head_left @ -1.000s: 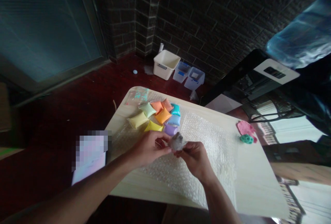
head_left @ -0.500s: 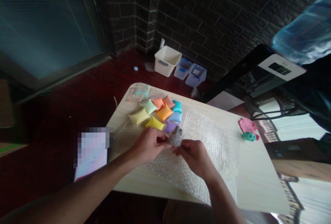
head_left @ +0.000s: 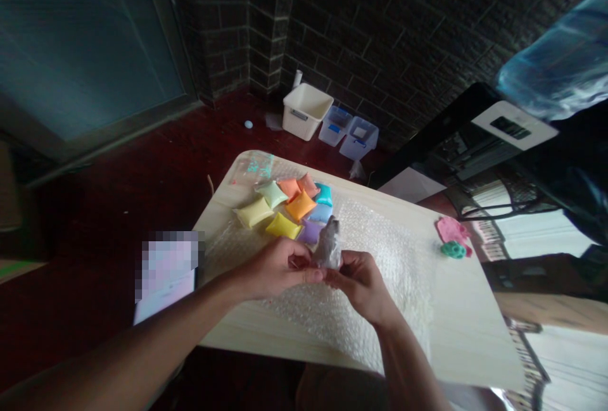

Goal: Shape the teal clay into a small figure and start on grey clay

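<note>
Between my two hands, above the bubble wrap (head_left: 380,271), is a small grey packet (head_left: 329,247) in clear plastic, its darker end pointing up and away from me. My left hand (head_left: 289,265) pinches its lower left edge with thumb and fingers. On the other side my right hand (head_left: 358,281) pinches the lower right edge, and the two thumbs nearly meet. Just beyond lie several soft coloured packets: a purple packet (head_left: 311,231), a yellow packet (head_left: 284,226), an orange packet (head_left: 301,206) and a pale blue packet (head_left: 322,212) among them.
The pale wooden table (head_left: 465,328) carries a pink piece (head_left: 451,228) and a green lump (head_left: 453,249) at its right edge. A lit screen (head_left: 166,278) is at the left. Beyond stand a white basket (head_left: 304,121) and two clear bins (head_left: 358,139) on the floor.
The grey packet has tipped more upright and shows longer between my hands. My thumbs have come closer together at its lower edge. The other packets lie as before.
</note>
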